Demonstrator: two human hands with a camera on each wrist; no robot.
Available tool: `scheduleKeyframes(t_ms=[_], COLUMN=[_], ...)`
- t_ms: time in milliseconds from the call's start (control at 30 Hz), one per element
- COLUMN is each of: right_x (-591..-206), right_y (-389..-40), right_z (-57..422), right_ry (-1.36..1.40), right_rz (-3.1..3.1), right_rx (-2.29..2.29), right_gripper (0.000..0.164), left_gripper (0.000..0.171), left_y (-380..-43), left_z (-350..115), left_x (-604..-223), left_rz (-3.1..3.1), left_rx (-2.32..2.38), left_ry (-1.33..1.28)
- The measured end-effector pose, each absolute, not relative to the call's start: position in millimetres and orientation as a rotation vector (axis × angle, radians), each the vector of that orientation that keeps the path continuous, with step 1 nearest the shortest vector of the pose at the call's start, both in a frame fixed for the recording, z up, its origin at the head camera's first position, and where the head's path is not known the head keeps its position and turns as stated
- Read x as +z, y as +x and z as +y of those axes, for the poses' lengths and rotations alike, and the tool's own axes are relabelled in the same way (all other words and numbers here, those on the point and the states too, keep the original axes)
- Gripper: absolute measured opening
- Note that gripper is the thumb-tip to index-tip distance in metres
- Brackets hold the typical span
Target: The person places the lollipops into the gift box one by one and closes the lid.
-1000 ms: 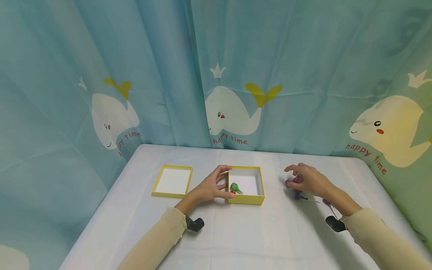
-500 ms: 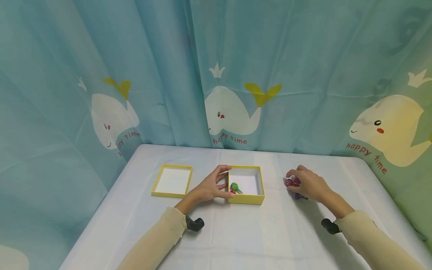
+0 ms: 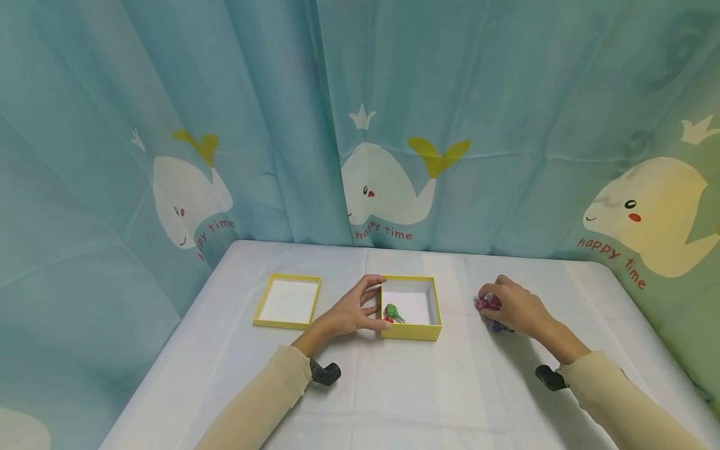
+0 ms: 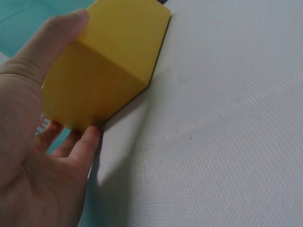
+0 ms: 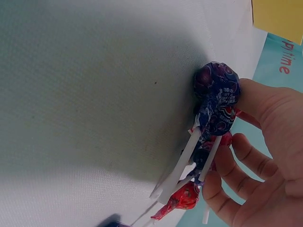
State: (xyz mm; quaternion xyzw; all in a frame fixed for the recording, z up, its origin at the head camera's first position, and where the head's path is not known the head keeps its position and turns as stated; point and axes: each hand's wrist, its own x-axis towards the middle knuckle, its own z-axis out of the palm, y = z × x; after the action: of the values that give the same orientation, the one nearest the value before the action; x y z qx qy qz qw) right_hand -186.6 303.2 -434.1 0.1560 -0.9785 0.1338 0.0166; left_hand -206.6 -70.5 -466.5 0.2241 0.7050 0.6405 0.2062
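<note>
Holding box (image 3: pixel 411 332) and lollipops (image 5: pixel 218 85)

Your left grip (image 3: pixel 350 312) clamps the box's left end; your right grip (image 3: pixel 517 307) is curled round the lollipops on the counter (image 3: pixel 427 394), right of the box. A green lollipop (image 3: pixel 392 310) lies inside.

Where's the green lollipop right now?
In the head view, the green lollipop lies inside the yellow box, toward its left side, near the left hand.

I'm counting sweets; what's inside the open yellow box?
A green lollipop and part of something red, in the near left corner. The near wall of the box hides anything low behind it.
</note>
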Motion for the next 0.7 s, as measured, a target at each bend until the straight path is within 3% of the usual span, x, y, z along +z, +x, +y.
scheduleKeyframes(t_ms=[700], right_x=[-413], right_y=[-189], right_z=[299], right_ry=[0.668], right_rz=[-2.999], right_rx=[0.463], right_gripper=[0.021], left_gripper=[0.091], left_y=[-208], left_z=[-71], left_x=[-470], left_rz=[1.954], left_rx=[1.79], left_ry=[0.636])
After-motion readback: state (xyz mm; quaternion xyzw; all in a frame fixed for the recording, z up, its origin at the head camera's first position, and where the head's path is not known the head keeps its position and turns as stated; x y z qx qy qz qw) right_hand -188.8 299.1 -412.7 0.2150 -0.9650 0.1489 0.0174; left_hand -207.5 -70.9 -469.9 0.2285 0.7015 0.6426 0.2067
